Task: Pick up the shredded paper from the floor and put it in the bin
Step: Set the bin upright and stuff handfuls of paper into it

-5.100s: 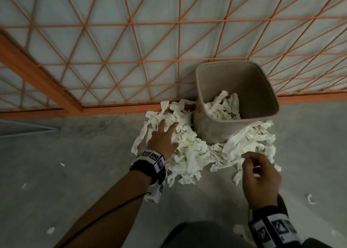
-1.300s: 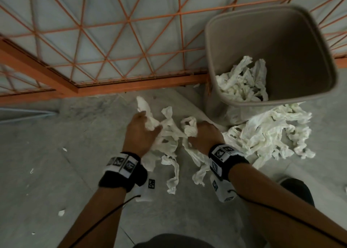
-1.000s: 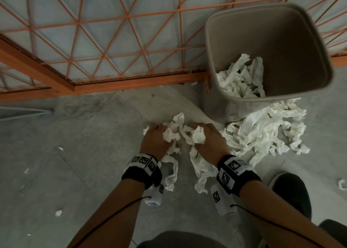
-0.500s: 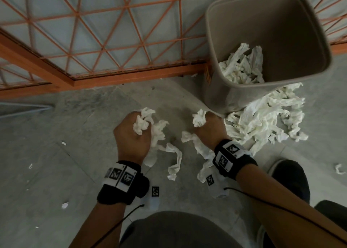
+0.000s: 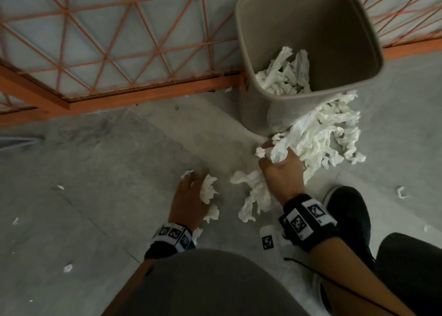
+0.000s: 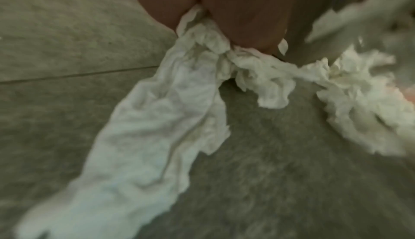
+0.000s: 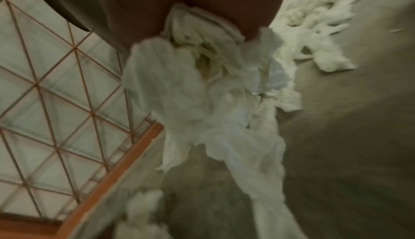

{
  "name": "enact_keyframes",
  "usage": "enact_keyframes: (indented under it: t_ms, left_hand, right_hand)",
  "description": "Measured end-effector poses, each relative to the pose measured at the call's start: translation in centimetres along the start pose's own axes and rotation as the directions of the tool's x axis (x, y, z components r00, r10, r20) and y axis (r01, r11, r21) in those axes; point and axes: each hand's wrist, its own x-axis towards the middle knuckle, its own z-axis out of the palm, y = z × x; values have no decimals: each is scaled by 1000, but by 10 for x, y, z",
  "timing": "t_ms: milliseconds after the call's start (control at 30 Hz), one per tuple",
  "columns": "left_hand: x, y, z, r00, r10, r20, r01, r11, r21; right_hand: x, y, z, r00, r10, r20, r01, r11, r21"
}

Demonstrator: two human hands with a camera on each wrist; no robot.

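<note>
A grey-beige bin (image 5: 251, 41) stands against the orange fence, with white shredded paper (image 5: 284, 76) in its bottom. A large heap of shredded paper (image 5: 327, 134) lies on the floor at the bin's front right. My right hand (image 5: 282, 172) grips a bunch of strips (image 7: 202, 86) at the heap's left edge, and more strips hang below the wrist. My left hand (image 5: 191, 196) is low over the floor to the left, fingers curled round a smaller wad of strips (image 5: 209, 189); the left wrist view shows long strips (image 6: 157, 118) trailing from the palm.
An orange mesh fence (image 5: 119, 41) with a wooden rail (image 5: 155, 95) runs along the back. Small paper scraps (image 5: 67, 268) dot the grey concrete floor. My black shoe (image 5: 349, 215) is beside the right wrist and my knee (image 5: 203, 284) fills the bottom.
Both hands gathered strips from the left pile and lifted them. Now the right hand has moved right to the heap by the bin and the left hand has dropped low to the floor.
</note>
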Motion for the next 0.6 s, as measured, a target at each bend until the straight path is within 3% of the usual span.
enact_keyframes:
  t_ms: [100,200,267,367,433,500,600]
  left_hand:
    - [2,9,-10,994,63,-88,-70,994,-78]
    - [5,28,-21,978,76,-195,-128,954,-272]
    - [11,39,-24,958,91,-271,-178,933,-314]
    - [23,60,-27,921,231,-312,-309,924,-226]
    - [32,79,-27,905,345,-250,-388,910,-149]
    - [44,94,-18,911,404,-82,-410,910,-68]
    - [65,113,8,884,441,156,-457,885,86]
  right_hand:
    - [-17,39,7,992,-34,120,54,984,-172]
    - [-36,71,21,958,33,283,80,922,-378]
    - [-48,84,28,958,26,284,110,885,-452]
    - [-54,91,30,965,-44,259,160,879,-449]
    - [-54,93,29,963,-53,264,174,871,-460]
    - [-53,91,24,970,-28,240,135,887,-442]
    - [-50,89,8,995,19,99,18,932,-361]
